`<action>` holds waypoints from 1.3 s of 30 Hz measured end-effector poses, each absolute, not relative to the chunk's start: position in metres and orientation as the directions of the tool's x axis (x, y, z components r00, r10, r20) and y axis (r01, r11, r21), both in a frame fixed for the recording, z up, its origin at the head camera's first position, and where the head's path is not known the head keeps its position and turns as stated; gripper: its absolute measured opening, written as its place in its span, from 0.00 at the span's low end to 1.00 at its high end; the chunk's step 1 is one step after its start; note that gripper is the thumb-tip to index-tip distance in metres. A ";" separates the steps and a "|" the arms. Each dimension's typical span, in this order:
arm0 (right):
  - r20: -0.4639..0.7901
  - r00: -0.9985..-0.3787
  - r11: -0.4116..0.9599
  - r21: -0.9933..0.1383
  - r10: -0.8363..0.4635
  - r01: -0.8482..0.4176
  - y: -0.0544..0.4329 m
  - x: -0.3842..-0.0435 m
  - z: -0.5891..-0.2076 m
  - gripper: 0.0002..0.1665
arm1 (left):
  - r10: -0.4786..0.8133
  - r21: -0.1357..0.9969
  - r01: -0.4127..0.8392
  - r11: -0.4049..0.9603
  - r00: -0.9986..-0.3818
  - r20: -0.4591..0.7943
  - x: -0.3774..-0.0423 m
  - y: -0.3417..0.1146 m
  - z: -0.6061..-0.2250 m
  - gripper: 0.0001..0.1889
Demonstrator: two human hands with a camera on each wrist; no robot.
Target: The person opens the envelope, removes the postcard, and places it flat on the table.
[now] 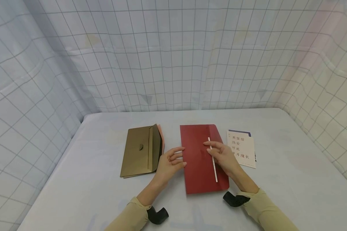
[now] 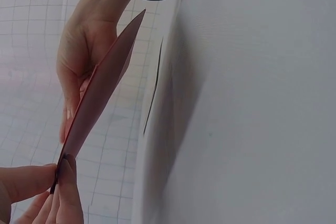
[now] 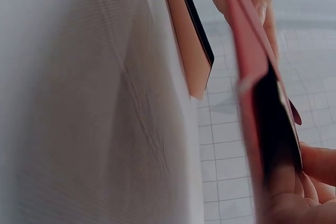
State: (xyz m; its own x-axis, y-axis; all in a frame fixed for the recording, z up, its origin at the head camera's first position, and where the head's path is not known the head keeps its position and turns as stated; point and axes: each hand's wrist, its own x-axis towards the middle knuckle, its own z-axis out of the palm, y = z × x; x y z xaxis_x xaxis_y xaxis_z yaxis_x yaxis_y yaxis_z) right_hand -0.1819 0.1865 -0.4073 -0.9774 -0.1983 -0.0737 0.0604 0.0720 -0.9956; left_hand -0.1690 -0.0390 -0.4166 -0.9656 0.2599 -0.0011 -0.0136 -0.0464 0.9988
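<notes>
A red envelope (image 1: pixel 198 160) with a narrow white strip (image 1: pixel 213 163) along its right part is held between both hands, raised off the table. My left hand (image 1: pixel 171 163) pinches its left edge between thumb and fingers, as the left wrist view also shows. On the right side, my right hand (image 1: pixel 223 157) grips the envelope, thumb and forefinger at the white strip. From the right wrist view, a dark opening (image 3: pixel 270 124) shows along the envelope's side, with the right hand's fingers (image 3: pixel 289 192) at its lower part.
Gold-brown envelopes (image 1: pixel 136 150) lie left of the hands, with a pink edge (image 1: pixel 161 133) showing behind them. Printed cards (image 1: pixel 245 150) overlap on the white table (image 1: pixel 283 179) at the right. A white gridded curtain (image 1: pixel 179 57) stands behind and at both sides.
</notes>
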 end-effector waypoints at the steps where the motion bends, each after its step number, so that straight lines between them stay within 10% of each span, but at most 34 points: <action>1: -0.075 -0.976 0.075 -0.995 -0.204 0.061 0.187 -0.182 -0.407 0.22 | 0.261 0.999 -0.013 -0.048 -0.965 0.000 -0.169 -0.039 -0.416 0.28; 39: -0.102 -0.988 0.159 -0.984 -0.117 0.083 0.195 -0.186 -0.404 0.21 | 0.233 0.998 -0.060 -0.024 -0.971 -0.053 -0.175 -0.049 -0.411 0.27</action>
